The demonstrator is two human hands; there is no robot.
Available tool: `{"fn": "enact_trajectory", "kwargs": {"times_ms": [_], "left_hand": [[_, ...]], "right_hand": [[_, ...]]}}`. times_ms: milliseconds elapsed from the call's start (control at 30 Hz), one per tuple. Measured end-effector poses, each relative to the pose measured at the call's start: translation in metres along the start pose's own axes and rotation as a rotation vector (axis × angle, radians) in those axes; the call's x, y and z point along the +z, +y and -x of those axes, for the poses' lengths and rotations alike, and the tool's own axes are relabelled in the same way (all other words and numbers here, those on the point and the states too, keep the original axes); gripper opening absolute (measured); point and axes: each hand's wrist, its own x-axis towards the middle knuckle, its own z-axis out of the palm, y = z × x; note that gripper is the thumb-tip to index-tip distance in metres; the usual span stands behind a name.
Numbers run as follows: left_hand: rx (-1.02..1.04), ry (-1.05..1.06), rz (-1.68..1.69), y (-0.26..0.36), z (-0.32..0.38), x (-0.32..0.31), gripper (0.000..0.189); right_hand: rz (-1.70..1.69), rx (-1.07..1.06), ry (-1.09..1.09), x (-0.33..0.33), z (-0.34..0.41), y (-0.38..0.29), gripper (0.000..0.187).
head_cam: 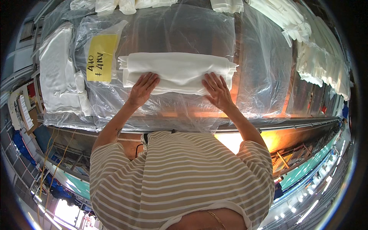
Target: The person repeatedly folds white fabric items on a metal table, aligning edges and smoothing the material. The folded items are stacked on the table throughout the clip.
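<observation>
A folded stack of white fabric lies crosswise on clear plastic sheeting in front of me. Its left and right ends show several uneven layered edges. My left hand rests flat on the near left part of the cloth, fingers pointing away from me. Near the right end, my right hand presses flat with its fingers a little spread. Neither hand grips the fabric. Shallow creases run across the cloth between the two hands.
Left of the cloth lies a yellow paper with handwriting. Beyond it sits a plastic-wrapped white bundle. More white fabric is piled at the far right and along the back edge. The table's near edge runs before my waist.
</observation>
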Motion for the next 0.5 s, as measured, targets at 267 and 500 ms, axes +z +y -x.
{"fn": "enact_trajectory", "kwargs": {"times_ms": [267, 500], "left_hand": [[-0.139, -0.019, 0.097, 0.019, -0.086, -0.017, 0.066], [-0.145, 0.075, 0.078, 0.027, -0.101, 0.024, 0.075]], "right_hand": [[-0.001, -0.004, 0.417, -0.012, -0.137, 0.022, 0.051], [-0.176, 0.193, -0.176, 0.0, -0.128, 0.052, 0.082]]}}
